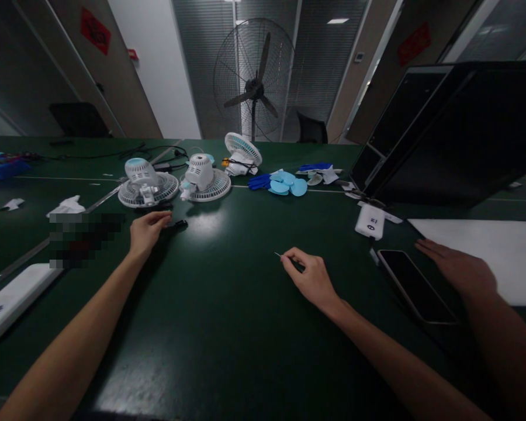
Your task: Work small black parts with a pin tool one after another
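Right hand (pixel 309 275): fingers pinched, thumb and index tips together on one end of a thin pale sliver (pixel 277 254). The sliver pokes out to the left past the fingertips, just above or on the desk (pixel 228 316), can't tell which. Left hand (pixel 145 235): fingers curled toward each other, can't tell how far closed or whether they grip anything. Small black piece (pixel 182 224) just right of those fingertips, contact unclear.

Containers: blue bag or tray (pixel 2 166) at far left with coloured bits in it, too small to identify.

Just beyond the left hand: two white fan units, left one (pixel 141 174) and right one (pixel 200 172), grilles down on the desk. Third white fan unit (pixel 243 156) farther back, grille tilted up. Blue glove (pixel 260 182) touching light-blue fan blades (pixel 288 183), far side, middle.

Right side: white power bank (pixel 370 221), then phone (pixel 414 286) nearer. Another person's hand (pixel 458 270) beside the phone, by a white sheet (pixel 512 251). Big black panel (pixel 464 134) blocks the far right. Long white case (pixel 17 298) at near left
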`<state>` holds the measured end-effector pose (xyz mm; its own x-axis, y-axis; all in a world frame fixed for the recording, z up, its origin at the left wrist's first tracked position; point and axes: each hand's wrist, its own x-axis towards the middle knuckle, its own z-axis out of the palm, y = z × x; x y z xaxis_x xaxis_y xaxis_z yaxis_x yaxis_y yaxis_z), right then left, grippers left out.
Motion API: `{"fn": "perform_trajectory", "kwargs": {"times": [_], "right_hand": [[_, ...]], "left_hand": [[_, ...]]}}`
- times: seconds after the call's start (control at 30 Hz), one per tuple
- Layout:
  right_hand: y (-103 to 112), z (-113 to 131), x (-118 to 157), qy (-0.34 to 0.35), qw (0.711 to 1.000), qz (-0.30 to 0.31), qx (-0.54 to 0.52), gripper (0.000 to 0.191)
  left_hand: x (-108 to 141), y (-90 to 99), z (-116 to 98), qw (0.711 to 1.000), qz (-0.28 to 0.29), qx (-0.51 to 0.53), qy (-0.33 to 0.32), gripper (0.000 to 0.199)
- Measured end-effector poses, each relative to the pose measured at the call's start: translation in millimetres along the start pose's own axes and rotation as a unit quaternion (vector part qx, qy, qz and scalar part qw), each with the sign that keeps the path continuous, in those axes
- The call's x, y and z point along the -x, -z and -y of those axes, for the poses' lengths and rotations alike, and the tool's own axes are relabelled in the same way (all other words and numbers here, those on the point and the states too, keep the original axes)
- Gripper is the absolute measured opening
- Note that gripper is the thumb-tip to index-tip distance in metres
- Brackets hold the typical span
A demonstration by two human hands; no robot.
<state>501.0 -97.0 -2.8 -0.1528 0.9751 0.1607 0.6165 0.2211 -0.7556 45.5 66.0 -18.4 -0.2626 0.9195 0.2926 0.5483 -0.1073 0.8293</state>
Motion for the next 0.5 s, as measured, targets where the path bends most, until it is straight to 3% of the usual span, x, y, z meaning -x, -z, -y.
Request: {"fn": "perform_trajectory", "kwargs": {"times": [0.2, 0.5], "right_hand": [[0.3, 1.3, -0.1, -0.003, 1.000, 0.006, -0.007, 0.023], [-0.4, 3.3, 0.1, 0.014, 1.000, -0.009, 0.016, 0.021]], "left_hand": [[-2.4, 0.3, 4.6, 0.999, -0.003, 0.000, 0.052, 0.048], [-1.9, 1.1, 3.5, 0.995, -0.005, -0.079, 0.053, 0.050]]}}
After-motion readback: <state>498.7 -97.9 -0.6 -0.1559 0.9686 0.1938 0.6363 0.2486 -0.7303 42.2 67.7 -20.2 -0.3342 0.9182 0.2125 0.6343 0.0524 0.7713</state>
